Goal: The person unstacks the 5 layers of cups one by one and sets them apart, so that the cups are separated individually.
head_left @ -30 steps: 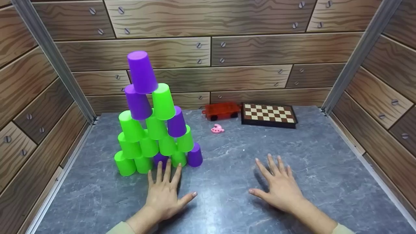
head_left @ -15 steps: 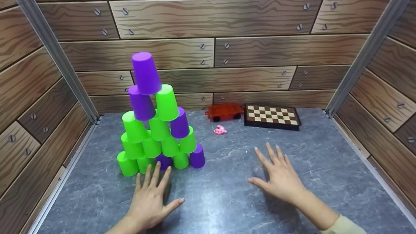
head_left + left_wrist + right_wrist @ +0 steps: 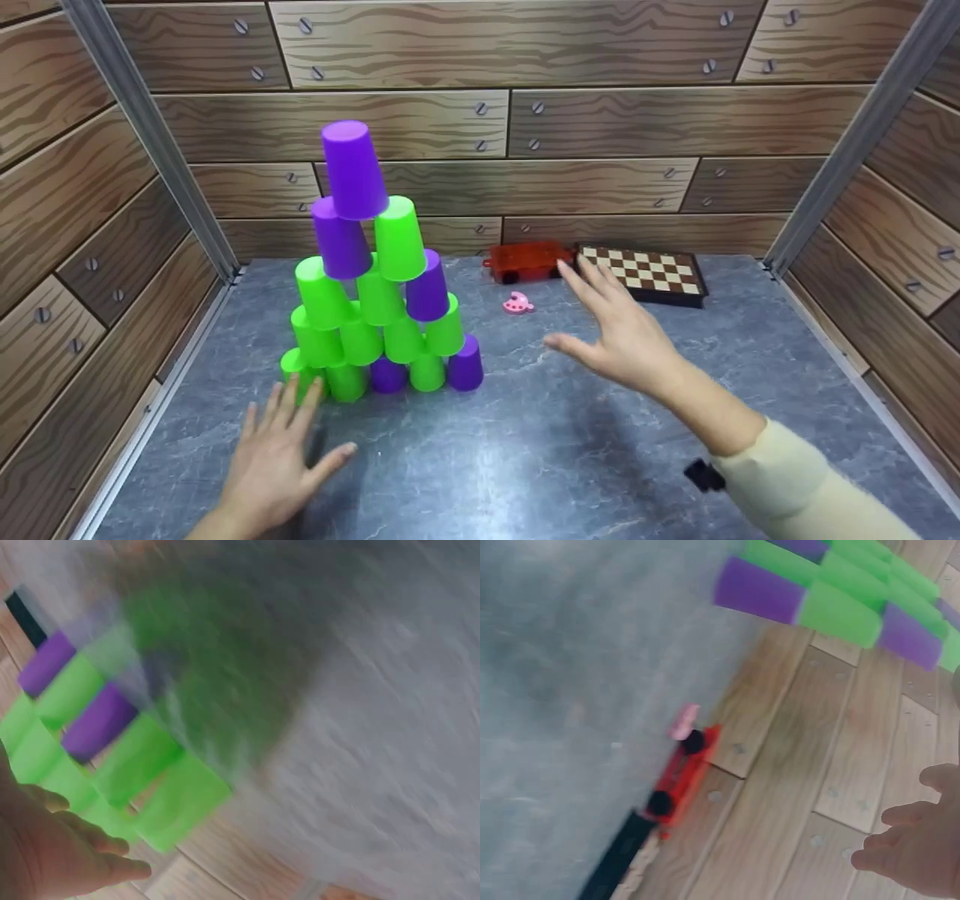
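Green and purple cups stand upside down in a tiered stack at the left, a purple cup [image 3: 354,171] on top. My left hand [image 3: 274,469], fingers spread, is in front of the stack's lower left corner, overlapping a green cup [image 3: 292,363] in the head view; whether it touches is unclear. My right hand [image 3: 626,334] is raised over the surface with fingers extended, holding nothing, its fingertips overlapping the checkered board [image 3: 660,274]. The left wrist view shows the left hand [image 3: 56,847] beside green cups [image 3: 184,799]; the right wrist view shows the right hand [image 3: 919,844] with nothing in it.
A translucent red wheeled toy [image 3: 529,261] lies at the back beside the board, with a small pink piece [image 3: 517,304] in front of it. Wood-patterned walls [image 3: 420,120] enclose the grey marbled surface [image 3: 465,480] at the back and sides.
My left hand has moved left along the front of the stack. The right hand has risen and moved forward, toward the board. The stack looks unchanged, and the head view has shifted slightly.
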`<state>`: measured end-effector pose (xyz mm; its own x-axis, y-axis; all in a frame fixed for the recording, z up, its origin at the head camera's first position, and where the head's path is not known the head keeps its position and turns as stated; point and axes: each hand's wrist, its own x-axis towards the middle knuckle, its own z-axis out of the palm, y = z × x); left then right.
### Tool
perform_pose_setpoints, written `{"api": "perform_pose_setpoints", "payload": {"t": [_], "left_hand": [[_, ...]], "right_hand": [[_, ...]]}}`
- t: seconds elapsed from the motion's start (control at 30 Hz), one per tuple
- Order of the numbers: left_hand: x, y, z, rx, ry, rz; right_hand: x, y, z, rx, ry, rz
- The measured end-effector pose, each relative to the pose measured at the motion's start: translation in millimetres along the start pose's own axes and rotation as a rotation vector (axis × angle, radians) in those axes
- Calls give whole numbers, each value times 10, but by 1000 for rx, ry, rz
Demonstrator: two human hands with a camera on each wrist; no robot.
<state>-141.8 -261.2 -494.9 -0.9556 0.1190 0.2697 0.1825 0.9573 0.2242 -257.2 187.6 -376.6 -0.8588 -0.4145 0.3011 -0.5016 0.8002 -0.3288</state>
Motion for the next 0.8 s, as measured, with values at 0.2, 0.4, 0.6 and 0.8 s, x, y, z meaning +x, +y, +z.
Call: {"api": "perform_pose_setpoints", "payload": {"t": [0.2, 0.4, 0.6, 0.8], "left_hand": [[154, -304, -155, -57, 26, -32], [395, -557, -251, -199, 13, -52], [635, -751, -298, -368, -54, -75], [787, -916, -249, -533, -141, -85]], "right_hand": [[383, -227, -190, 85, 46, -82], [801, -500, -371, 190, 109, -190], [1176, -769, -485, 342, 116, -220], [1501, -1032, -517, 604, 34, -196]]}}
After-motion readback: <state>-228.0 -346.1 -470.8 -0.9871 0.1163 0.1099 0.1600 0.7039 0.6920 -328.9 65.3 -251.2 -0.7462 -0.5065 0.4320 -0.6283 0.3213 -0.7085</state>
